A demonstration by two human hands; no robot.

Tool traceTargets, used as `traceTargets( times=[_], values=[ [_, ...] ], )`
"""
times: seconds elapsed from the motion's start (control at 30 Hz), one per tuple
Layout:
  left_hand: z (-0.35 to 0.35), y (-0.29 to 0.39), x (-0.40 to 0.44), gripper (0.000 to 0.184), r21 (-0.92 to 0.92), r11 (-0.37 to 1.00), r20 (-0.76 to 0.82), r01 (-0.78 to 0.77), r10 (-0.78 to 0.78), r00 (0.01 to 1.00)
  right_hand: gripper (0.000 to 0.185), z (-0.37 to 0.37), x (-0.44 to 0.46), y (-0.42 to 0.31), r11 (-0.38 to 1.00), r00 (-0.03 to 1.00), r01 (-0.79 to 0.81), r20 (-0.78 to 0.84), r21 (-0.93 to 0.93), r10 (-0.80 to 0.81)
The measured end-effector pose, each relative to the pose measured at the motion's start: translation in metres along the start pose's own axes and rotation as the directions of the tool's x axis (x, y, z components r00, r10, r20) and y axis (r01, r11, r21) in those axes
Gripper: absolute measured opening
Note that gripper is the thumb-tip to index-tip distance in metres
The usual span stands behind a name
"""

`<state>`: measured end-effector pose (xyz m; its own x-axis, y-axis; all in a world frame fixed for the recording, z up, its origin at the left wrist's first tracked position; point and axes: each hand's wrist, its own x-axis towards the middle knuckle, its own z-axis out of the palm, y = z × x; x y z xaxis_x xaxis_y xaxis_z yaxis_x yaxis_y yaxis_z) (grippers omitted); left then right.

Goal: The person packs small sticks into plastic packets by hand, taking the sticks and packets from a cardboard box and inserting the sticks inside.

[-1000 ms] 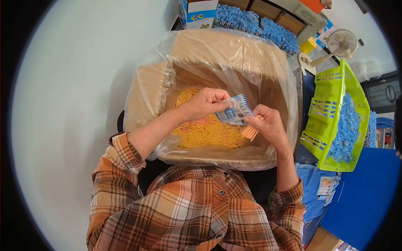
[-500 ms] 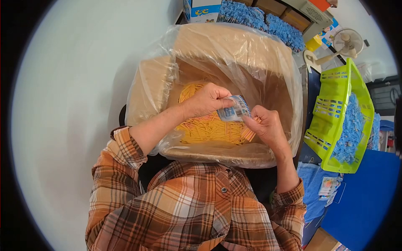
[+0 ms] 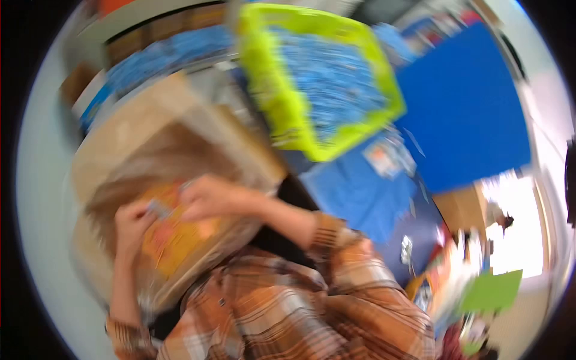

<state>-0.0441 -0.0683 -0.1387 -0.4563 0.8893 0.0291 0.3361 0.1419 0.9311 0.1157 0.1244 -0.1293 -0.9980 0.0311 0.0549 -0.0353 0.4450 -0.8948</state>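
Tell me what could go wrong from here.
The small packet at the left hand might slip and fall among the loose yellow sticks, since it is above them inside the open cardboard box.
Blur hides whatever the right hand may be holding; if its grip is loose, something could drop into the box too.

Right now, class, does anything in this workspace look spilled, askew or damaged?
Nothing clearly stands out, though blur hides fine detail. The yellow sticks lie inside the box, and the blue heap sits within the green basket.
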Motion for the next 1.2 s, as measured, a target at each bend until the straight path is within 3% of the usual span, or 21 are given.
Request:
traceTargets(
  times=[0.03,0.07,0.1,0.17,0.27,0.33,0.43,0.57,0.7,0.77,0.87,0.97,1.0,1.07,1.2],
  values=[
    [0.000,-0.001,-0.001,0.008,0.034,0.997,0.023,0.071,-0.071,0.997,0.029,0.015,0.001,0.017,0.992,0.999,0.003,-0.038,-0.122,-0.008],
    [0.003,0.004,-0.002,0.008,-0.011,0.999,0.052,0.047,-0.047,0.998,0.030,0.028,0.001,0.032,0.971,0.970,0.196,-0.122,-0.134,-0.212],
    [0.010,0.001,-0.005,0.007,-0.124,0.990,0.053,0.071,-0.064,0.996,0.027,0.026,-0.007,0.014,0.989,0.990,0.084,-0.100,-0.124,-0.097],
    [0.007,-0.011,-0.003,0.008,-0.060,0.996,0.115,0.062,-0.055,0.992,0.027,0.021,-0.016,-0.011,0.993,0.988,0.079,-0.124,-0.090,-0.090],
    [0.009,-0.033,-0.004,0.012,-0.186,0.981,0.184,0.049,-0.014,0.983,0.026,0.022,-0.025,-0.014,0.990,0.957,0.111,-0.259,-0.085,-0.130],
    [0.013,-0.028,0.001,0.017,-0.176,0.984,0.195,0.005,0.030,0.980,0.028,0.019,-0.031,-0.015,0.992,0.956,0.075,-0.276,-0.105,-0.102],
    [0.018,0.001,0.012,0.018,-0.211,0.974,0.289,0.086,-0.021,0.957,0.028,0.005,-0.046,-0.015,0.992,0.953,0.038,-0.293,-0.120,-0.072],
    [0.038,0.082,0.008,0.023,0.032,0.995,0.333,0.093,-0.098,0.938,0.025,-0.002,-0.063,-0.012,0.983,0.939,0.122,-0.305,-0.138,-0.160],
    [0.030,0.017,0.027,0.021,-0.199,0.972,0.360,0.127,-0.048,0.932,0.023,-0.005,-0.065,-0.005,0.980,0.913,0.155,-0.361,-0.124,-0.190],
    [0.036,0.015,0.033,0.021,-0.315,0.938,0.360,0.143,-0.021,0.933,0.022,-0.006,-0.063,-0.004,0.980,0.900,0.175,-0.388,-0.099,-0.199],
    [0.042,0.077,0.023,0.027,0.165,0.984,0.300,-0.070,0.018,0.954,0.020,-0.010,-0.064,-0.004,0.985,0.876,0.171,-0.454,-0.027,-0.165],
    [0.057,0.043,0.031,0.020,-0.376,0.916,0.288,0.141,-0.029,0.957,0.018,-0.014,-0.075,-0.013,0.980,0.838,0.188,-0.530,0.058,-0.129],
    [0.051,0.041,0.026,0.023,-0.197,0.977,0.240,0.082,-0.033,0.970,0.018,-0.013,-0.075,-0.013,0.982,0.845,0.178,-0.521,0.059,-0.122],
    [0.063,0.103,0.008,0.030,0.189,0.982,0.141,-0.006,-0.021,0.990,0.018,-0.010,-0.075,-0.012,0.983,0.862,0.171,-0.493,0.062,-0.119],
    [0.031,0.053,0.018,0.033,0.266,0.963,0.050,0.043,-0.058,0.997,0.019,-0.005,-0.074,0.002,0.989,0.894,0.146,-0.433,0.036,-0.116]
  ],
)
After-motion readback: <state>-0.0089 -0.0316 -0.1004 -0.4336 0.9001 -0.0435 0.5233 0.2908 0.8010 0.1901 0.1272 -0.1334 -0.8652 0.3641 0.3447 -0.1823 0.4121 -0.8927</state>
